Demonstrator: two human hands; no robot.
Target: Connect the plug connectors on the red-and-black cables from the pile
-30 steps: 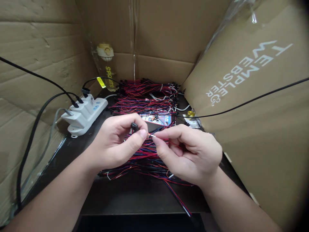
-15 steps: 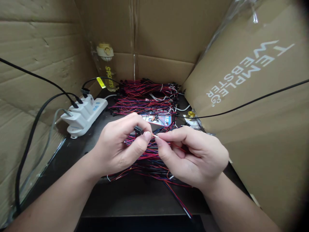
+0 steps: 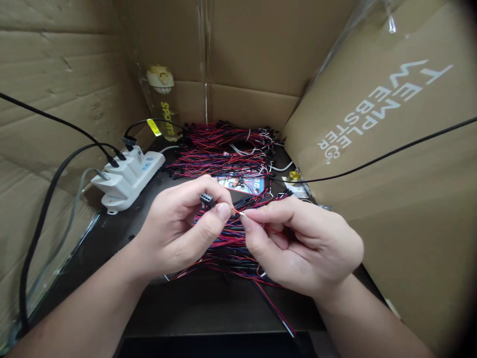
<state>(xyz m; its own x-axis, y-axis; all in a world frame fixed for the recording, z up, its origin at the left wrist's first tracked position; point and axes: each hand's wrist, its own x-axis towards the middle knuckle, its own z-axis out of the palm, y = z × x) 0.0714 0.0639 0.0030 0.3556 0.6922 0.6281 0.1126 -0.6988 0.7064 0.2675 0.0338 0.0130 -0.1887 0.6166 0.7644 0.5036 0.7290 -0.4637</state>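
Note:
My left hand point(image 3: 186, 221) is closed, its thumb and forefinger pinching a small black multi-hole connector point(image 3: 207, 200). Short orange wire point(image 3: 235, 211) runs from those fingertips across a small gap to the right. My right hand point(image 3: 301, 243) is closed as well; thumb and forefinger pinch the wire at a small white piece point(image 3: 242, 214). What sits inside the right fingers is mostly hidden. Below and behind both hands lies a bundle of red, blue and black wires point(image 3: 234, 253) on the dark table.
More wire bundles point(image 3: 223, 161) are stacked at the back. A white power strip point(image 3: 132, 181) with plugs stands at left, near a bottle point(image 3: 162, 104). A cardboard box point(image 3: 391, 199) rises on the right; a black cable point(image 3: 372, 156) crosses before it. A printed card point(image 3: 257, 185) lies mid-table.
The hands have drawn slightly apart, the right one shifting right, so more orange wire shows between them. The connector has turned a little and moved left with my left hand.

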